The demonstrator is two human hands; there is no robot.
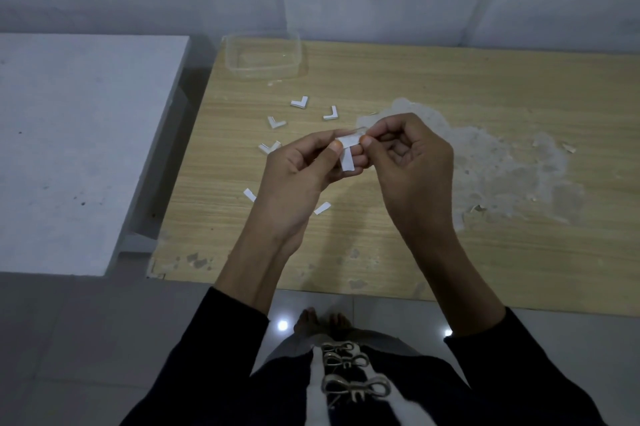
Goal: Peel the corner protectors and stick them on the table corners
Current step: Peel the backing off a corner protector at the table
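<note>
I had both hands over the table (381, 238): the left hand (304, 166) and right hand (412, 162) pinched one protector (347, 140) between them, a white strip (346, 162) hanging from it. Four spare protectors (300, 103) lay just beyond, two loose strips (322, 208) nearer, a clear tub (263, 57) at the back.
</note>
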